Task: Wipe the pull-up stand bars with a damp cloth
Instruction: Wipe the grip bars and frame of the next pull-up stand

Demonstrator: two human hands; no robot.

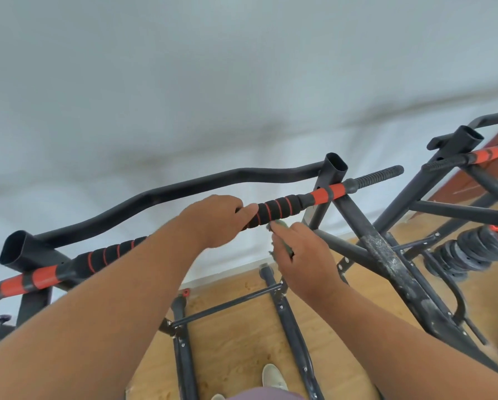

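White wall behind; we see two stands. Our left hand [216, 219] grips one padded bar [273, 210]; right hand [299, 255] holds one green cloth [279, 226] just beneath it.

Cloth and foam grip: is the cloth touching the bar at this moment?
Cannot tell. In the head view the cloth, held in the right hand, sits right under the foam grip, but blur hides any contact or gap. The left hand grips the bar.

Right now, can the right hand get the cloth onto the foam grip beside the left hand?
Probably yes. The right hand holds the green cloth just under the foam grip, with nothing between them; the left hand grips the bar further left.
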